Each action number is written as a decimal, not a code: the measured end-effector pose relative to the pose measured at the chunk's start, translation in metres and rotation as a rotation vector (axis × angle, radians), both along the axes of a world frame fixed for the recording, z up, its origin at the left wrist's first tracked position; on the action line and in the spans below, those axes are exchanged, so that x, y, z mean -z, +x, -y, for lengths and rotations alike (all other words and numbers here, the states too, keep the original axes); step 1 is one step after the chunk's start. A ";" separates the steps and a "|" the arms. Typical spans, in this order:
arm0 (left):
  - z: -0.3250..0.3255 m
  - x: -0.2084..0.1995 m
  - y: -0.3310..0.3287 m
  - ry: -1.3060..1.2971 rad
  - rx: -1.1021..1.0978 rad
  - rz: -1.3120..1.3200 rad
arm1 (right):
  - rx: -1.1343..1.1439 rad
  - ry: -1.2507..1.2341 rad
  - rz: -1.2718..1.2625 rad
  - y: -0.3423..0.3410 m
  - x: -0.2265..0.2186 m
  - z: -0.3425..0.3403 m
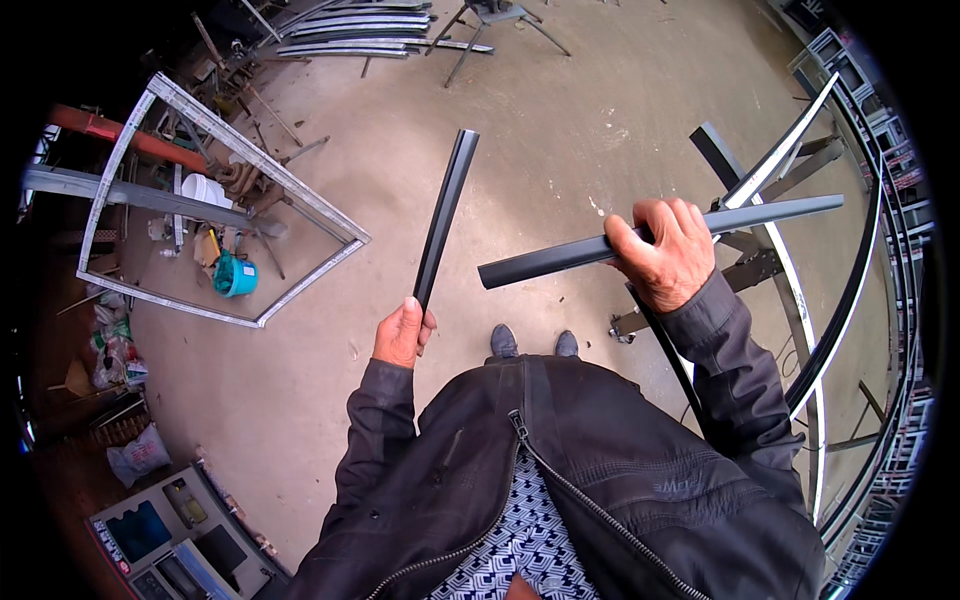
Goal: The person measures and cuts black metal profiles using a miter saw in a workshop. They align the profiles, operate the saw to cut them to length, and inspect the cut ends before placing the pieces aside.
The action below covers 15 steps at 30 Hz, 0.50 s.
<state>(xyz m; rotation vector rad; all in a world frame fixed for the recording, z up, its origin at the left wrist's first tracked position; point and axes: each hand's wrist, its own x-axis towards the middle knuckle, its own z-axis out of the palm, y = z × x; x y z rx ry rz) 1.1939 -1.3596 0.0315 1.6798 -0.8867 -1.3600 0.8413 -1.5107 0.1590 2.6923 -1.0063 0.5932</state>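
My left hand (402, 334) is closed around the lower end of a short dark grey profile strip (447, 215), which points up and slightly right, away from my body. In my right hand (665, 252) is a longer dark grey profile strip (550, 263), gripped near its middle. It lies nearly level, its right end reaching over the metal stand (748, 270) at my right. The two strips are apart, with the floor showing between them.
On the stand lie long white and black profiles (780, 150). A large four-sided metal frame (200, 300) leans at the left, near a teal bucket (235, 276). Stacked profiles (350, 30) lie at the far side. A grey machine panel (165, 530) is at lower left.
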 end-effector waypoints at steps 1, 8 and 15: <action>-0.001 0.001 0.005 -0.009 -0.005 -0.011 | -0.014 -0.021 -0.012 0.006 -0.003 0.003; 0.010 0.005 0.041 -0.079 -0.048 -0.098 | -0.069 -0.016 0.110 0.050 -0.008 0.026; 0.044 -0.005 0.069 -0.122 -0.074 -0.125 | -0.133 0.084 0.440 0.088 0.000 0.070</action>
